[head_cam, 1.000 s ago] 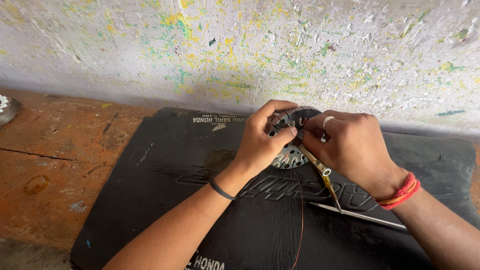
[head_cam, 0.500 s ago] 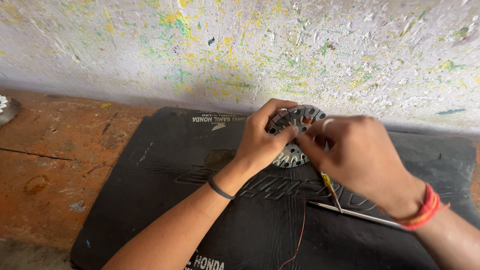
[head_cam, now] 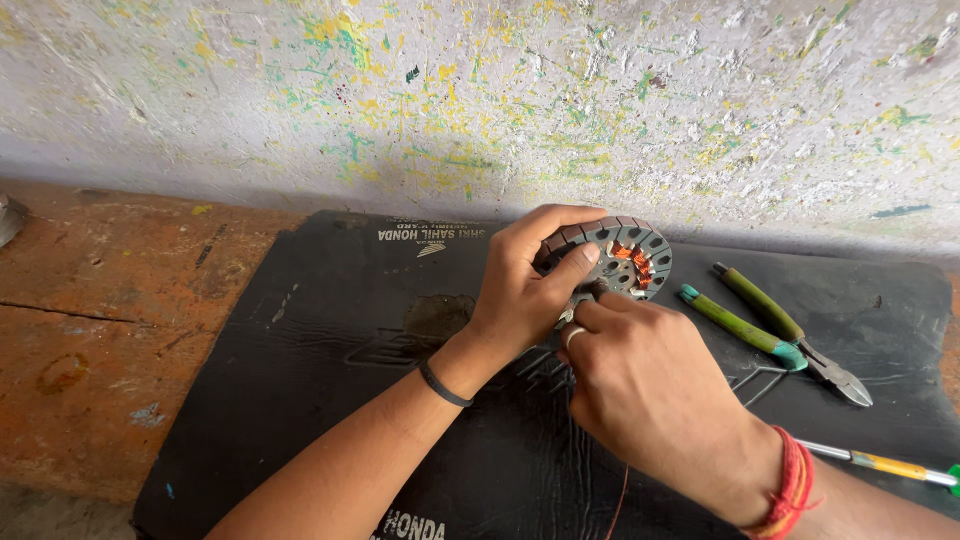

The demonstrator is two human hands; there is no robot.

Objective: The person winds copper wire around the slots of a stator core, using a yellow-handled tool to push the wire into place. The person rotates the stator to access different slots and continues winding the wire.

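My left hand [head_cam: 525, 290] grips a round grey metal stator [head_cam: 628, 255] with slots around its rim and copper-coloured winding on some teeth, holding it tilted above a black rubber mat [head_cam: 330, 350]. My right hand [head_cam: 650, 385] is just below and in front of the stator, fingers curled toward its lower edge, a ring on one finger. A thin copper wire [head_cam: 620, 500] trails down from under the right hand. What the right fingers pinch is hidden.
Green-handled pliers [head_cam: 775, 325] lie on the mat to the right of the stator. A thin screwdriver with a yellow shaft section [head_cam: 880, 463] lies at the right edge. The mat sits on an orange-brown worn bench [head_cam: 90, 320] against a paint-speckled wall [head_cam: 500, 90].
My right hand has dropped from beside the stator to below it, uncovering the pliers. The screwdriver it held a second ago now lies on the mat.
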